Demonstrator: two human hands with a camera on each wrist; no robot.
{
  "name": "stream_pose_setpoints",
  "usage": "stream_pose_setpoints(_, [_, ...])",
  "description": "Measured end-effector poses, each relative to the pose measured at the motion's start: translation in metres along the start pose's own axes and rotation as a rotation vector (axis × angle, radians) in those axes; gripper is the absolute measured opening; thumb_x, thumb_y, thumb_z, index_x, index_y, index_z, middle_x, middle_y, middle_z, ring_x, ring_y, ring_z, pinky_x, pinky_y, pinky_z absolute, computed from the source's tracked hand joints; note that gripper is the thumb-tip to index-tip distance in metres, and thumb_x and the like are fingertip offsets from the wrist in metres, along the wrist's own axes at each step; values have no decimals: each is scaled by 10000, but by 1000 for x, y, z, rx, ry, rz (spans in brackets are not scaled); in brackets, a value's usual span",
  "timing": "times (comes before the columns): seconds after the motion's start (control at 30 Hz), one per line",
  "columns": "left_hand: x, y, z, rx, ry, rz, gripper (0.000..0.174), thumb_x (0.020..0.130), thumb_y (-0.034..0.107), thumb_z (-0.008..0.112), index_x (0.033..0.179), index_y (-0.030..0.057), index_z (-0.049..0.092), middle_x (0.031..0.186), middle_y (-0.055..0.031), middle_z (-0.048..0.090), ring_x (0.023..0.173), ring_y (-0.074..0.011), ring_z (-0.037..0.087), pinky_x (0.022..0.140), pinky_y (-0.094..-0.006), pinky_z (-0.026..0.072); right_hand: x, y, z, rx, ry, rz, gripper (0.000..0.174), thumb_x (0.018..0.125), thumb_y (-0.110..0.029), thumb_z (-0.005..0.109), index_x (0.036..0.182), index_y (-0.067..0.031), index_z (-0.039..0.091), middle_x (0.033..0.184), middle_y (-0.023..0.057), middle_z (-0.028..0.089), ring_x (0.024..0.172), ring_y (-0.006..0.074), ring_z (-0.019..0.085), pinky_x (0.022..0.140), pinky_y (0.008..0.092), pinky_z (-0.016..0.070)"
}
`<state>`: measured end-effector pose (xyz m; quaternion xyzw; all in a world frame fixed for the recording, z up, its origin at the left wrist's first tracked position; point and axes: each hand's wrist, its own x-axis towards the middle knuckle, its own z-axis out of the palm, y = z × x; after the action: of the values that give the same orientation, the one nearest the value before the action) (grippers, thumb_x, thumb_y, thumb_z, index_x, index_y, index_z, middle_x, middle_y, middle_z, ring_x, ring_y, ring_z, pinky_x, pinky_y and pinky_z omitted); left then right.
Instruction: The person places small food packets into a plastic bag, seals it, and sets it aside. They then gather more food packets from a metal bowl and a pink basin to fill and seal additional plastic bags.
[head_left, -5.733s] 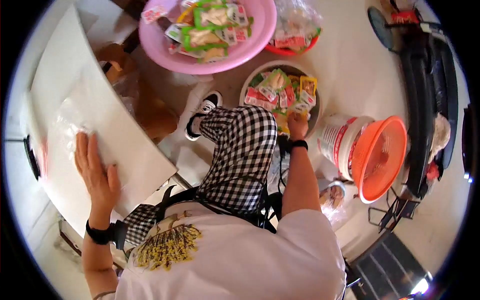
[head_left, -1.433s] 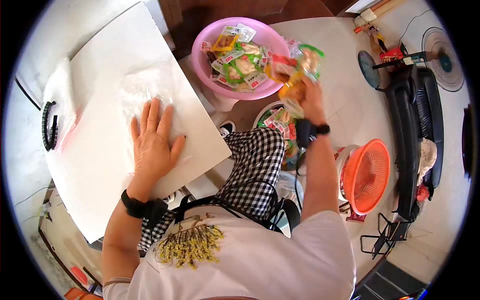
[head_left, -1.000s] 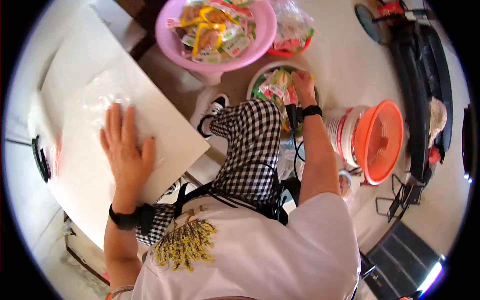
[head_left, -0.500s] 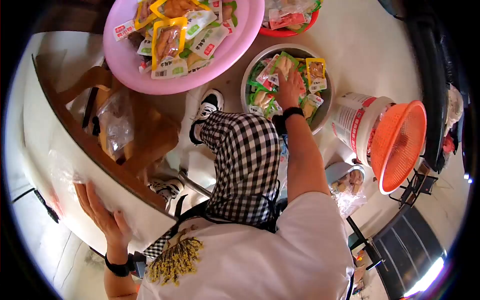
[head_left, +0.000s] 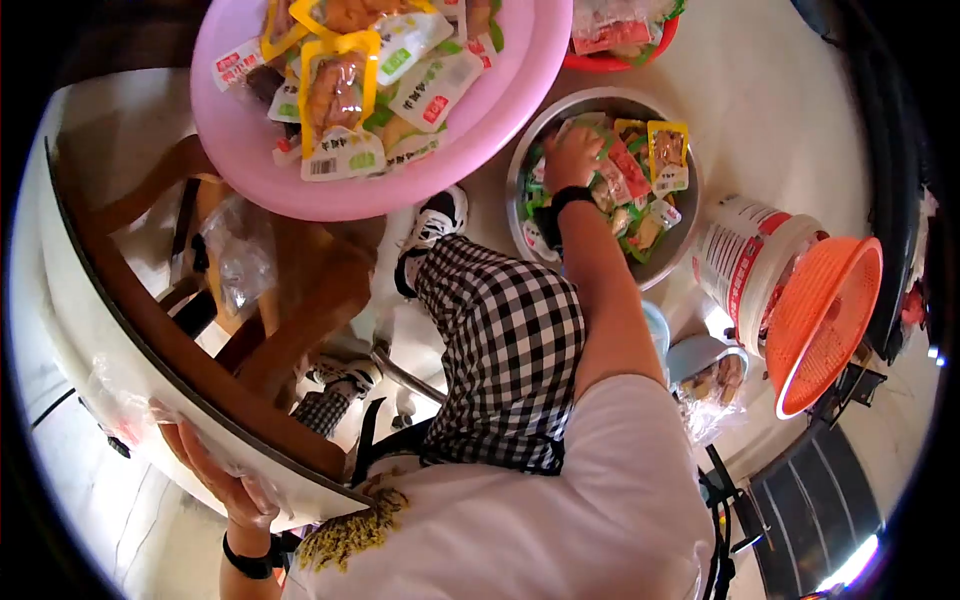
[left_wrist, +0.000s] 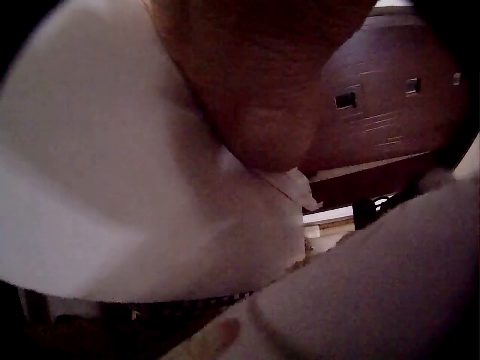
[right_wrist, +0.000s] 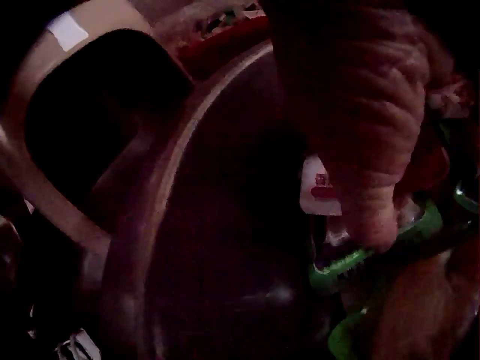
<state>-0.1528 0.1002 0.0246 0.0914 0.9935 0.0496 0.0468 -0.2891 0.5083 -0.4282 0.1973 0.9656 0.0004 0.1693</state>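
My right hand (head_left: 572, 162) reaches down into a steel bowl (head_left: 688, 235) filled with packets of vacuum-packed snacks. Its fingers are among the packets and partly hidden; I cannot tell whether they grip one. In the right wrist view the thumb lies against a green-edged snack packet (right_wrist: 341, 270). Seen at a steep angle, my left hand (head_left: 215, 470) rests with straight fingers on the white tabletop (head_left: 110, 300), over a thin clear plastic bag (head_left: 118, 395). A pink basin (head_left: 480, 150) above the bowl holds several yellow- and green-edged packets.
A red basin (head_left: 655, 45) with bagged packets stands behind the bowl. Right of it are a white bucket (head_left: 735, 260) with an orange colander (head_left: 830, 330) tipped against it, and a small tub (head_left: 700, 360) with bagged pieces. A brown wooden chair (head_left: 320, 290) stands under the table's edge.
Earlier my right hand carried several packets toward the pink basin, which now has yellow-edged packets on top. It then returned to the steel bowl and shifted left within it. My left hand stayed on the table.
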Motion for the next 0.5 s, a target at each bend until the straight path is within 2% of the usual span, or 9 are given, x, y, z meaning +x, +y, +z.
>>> stream_pose_setpoints(0.07, [6,2,0,11,6,25,719,909,464,322,1443,-5,214,1490,-279,171,1383,-437,166,1107,-539,144,-9,-3,9,266,13,23,533,819,-351,624,1255,-104,440,1304,172,405,1264,454,327,736,547,523])
stream_pose_setpoints(0.17, [10,4,0,24,17,41,706,914,453,335,1433,-16,241,1486,-277,191,1379,-435,180,1105,-529,147,-46,-6,-30,396,43,-33,431,812,-264,646,1127,-79,418,1165,210,443,1116,447,442,800,504,508])
stream_pose_setpoints(0.27, [10,5,1,61,39,56,669,939,412,321,1420,-49,263,1485,-274,201,1382,-418,187,1113,-504,147,-62,9,-19,509,22,-96,424,812,-229,628,1150,-81,418,1160,217,453,1000,460,516,783,503,510])
stream_pose_setpoints(0.3, [11,5,0,74,42,64,635,926,342,364,1421,-45,270,1485,-272,204,1380,-424,192,1112,-501,154,-65,14,-12,438,186,-250,324,817,-180,597,1097,-71,474,1182,198,465,948,448,550,772,491,511])
stream_pose_setpoints(0.4, [15,8,2,48,82,63,644,851,303,431,1389,-35,325,1465,-280,250,1366,-444,212,1103,-525,150,-80,41,-34,178,-33,-478,232,817,-126,564,1040,-68,531,1179,171,493,931,425,567,766,493,509])
stream_pose_setpoints(0.43, [17,10,1,34,88,37,664,792,255,478,1379,-28,348,1461,-272,266,1373,-433,209,1110,-523,131,-77,46,-21,258,34,-368,139,788,-72,555,923,-65,585,1086,158,573,872,384,596,736,472,497])
stream_pose_setpoints(0.5, [18,13,2,53,84,15,672,767,223,499,1381,-10,356,1467,-261,265,1381,-415,206,1114,-520,117,-82,61,-42,475,57,-171,92,763,-70,594,854,-69,586,994,146,607,867,353,612,725,445,499])
